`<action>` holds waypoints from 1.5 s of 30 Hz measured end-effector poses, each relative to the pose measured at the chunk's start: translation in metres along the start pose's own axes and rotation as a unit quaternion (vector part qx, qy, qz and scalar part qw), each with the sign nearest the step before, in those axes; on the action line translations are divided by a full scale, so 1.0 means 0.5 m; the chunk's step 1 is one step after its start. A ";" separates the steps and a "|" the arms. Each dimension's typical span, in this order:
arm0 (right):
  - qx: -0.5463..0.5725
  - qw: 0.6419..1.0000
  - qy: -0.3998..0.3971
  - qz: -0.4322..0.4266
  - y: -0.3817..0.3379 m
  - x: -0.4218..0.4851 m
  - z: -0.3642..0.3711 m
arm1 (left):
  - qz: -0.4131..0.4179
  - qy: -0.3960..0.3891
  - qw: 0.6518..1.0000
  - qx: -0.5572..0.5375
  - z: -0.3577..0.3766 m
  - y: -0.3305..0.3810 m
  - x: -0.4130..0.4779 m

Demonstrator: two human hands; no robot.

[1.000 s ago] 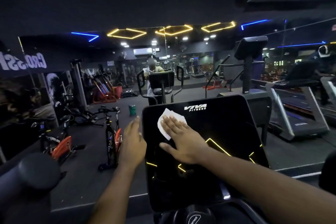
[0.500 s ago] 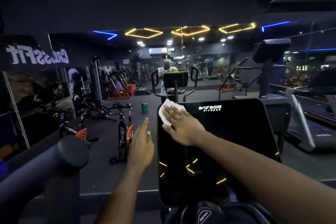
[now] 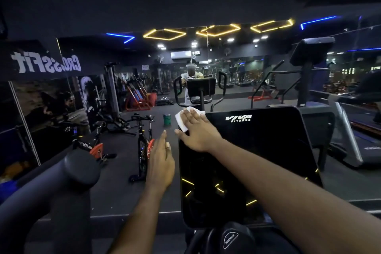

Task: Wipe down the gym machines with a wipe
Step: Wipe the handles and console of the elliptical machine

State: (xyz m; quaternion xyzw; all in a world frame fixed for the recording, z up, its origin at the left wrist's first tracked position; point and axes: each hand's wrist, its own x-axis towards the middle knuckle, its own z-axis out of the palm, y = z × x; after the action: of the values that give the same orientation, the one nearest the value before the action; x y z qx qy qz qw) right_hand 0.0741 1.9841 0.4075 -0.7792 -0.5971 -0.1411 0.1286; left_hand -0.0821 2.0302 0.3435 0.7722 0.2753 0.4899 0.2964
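A black glossy console screen (image 3: 257, 161) marked VIVA FITNESS stands tilted in front of me. My right hand (image 3: 199, 130) lies flat with straight fingers on a white wipe (image 3: 181, 120), pressing it against the screen's top left corner. Part of the wipe sticks out past the corner. My left hand (image 3: 160, 163) hovers with straight fingers just left of the screen's edge, holding nothing; whether it touches the edge is unclear.
A thick black padded handle (image 3: 78, 168) rises at lower left, and a round resistance knob (image 3: 231, 238) sits below the screen. A wall mirror ahead reflects spin bikes (image 3: 144, 142), a green bin (image 3: 167, 119) and a treadmill (image 3: 354, 140) on the right.
My right hand has slid the wipe up and left across the screen to its top left corner. My left hand stays beside the screen's left edge.
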 end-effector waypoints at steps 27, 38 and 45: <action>0.048 0.985 0.052 0.157 0.112 -0.108 -0.006 | -0.061 -0.180 0.980 0.050 0.028 0.024 0.012; 0.070 0.954 0.106 0.270 0.151 -0.226 0.047 | -0.056 -0.219 0.972 0.064 0.026 0.022 0.009; 0.057 0.983 0.097 0.143 0.069 -0.289 0.119 | -0.037 -0.229 0.965 0.125 0.025 0.029 0.013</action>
State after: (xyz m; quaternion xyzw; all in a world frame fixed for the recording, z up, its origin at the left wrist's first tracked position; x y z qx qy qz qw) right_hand 0.0755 1.8682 0.2972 -0.8304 -0.4716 -0.1616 0.2488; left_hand -0.0662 2.0229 0.3537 0.8841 0.2876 0.2504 0.2701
